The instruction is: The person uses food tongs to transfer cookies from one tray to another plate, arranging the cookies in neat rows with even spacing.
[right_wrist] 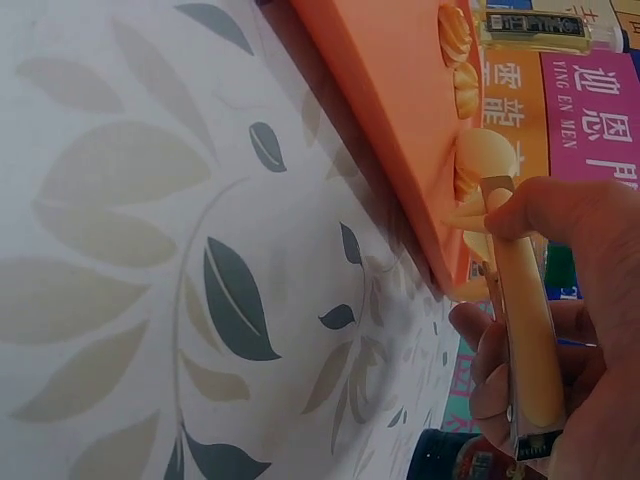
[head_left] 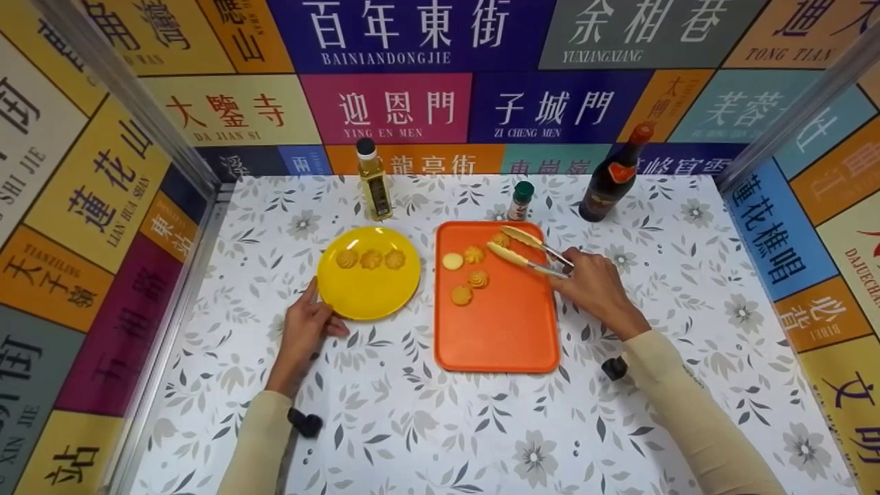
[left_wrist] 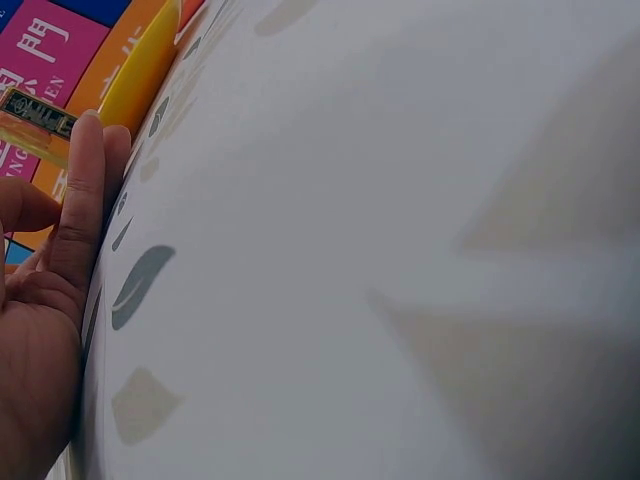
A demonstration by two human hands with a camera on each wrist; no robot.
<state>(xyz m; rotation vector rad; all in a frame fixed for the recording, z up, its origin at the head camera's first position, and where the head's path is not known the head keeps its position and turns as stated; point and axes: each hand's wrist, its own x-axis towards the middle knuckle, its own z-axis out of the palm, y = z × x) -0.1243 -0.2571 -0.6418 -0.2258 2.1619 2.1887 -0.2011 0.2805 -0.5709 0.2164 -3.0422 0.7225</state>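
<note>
My right hand (head_left: 597, 285) grips a pair of tongs (head_left: 526, 261) with pale yellow tips. Those tips reach over the upper part of the orange tray (head_left: 495, 337), on either side of a cookie (head_left: 501, 238). Several other piped cookies (head_left: 478, 278) lie on the tray's upper left part; one looks smooth and paler. To the left stands a yellow plate (head_left: 371, 302) with three cookies (head_left: 371, 259) in a row. My left hand (head_left: 306, 326) rests at the plate's lower left rim. Its fingers (left_wrist: 85, 190) look fairly straight along the table in the left wrist view.
An oil bottle (head_left: 375, 185) stands behind the plate. Behind the tray are a small green-capped jar (head_left: 521, 201) and a dark red-capped bottle (head_left: 612, 179). Panels with printed signs (head_left: 399, 106) wall the floral-covered table (head_left: 412, 426) at the back and sides.
</note>
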